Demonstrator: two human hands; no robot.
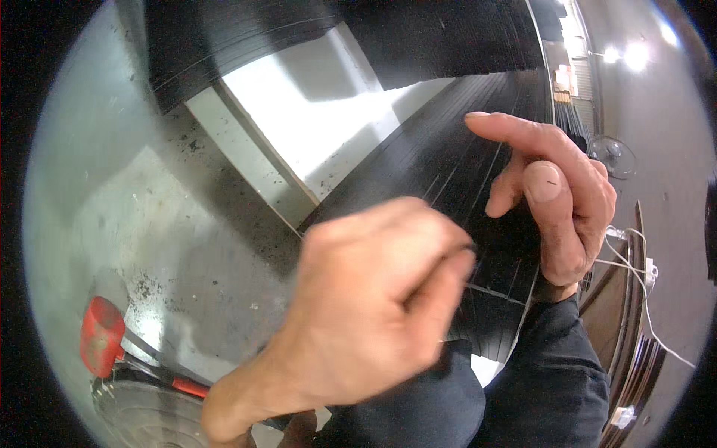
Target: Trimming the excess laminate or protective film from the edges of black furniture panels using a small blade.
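My left hand (373, 291) is in the middle of the view, slightly smeared by motion. Its fingers are closed, with thumb and forefinger pressed together. A small dark bit shows at the fingertips, too little to name. To its right is my right hand (571, 194), with the forefinger stretched out to the left and the other fingers bent. Nothing shows in it, and a short dark mark sits on the thumbnail. Beneath both hands runs a long black grooved board (441, 168), part of a black framework. Whether either hand touches it I cannot tell.
A red-headed tool (103, 336) lies on a round pale container (149, 414) at the lower left. The grey floor (202, 261) is speckled with dark debris. On the right, a white cable (644, 291) hangs near brown panels (616, 299). A wide black panel (448, 33) spans the far side.
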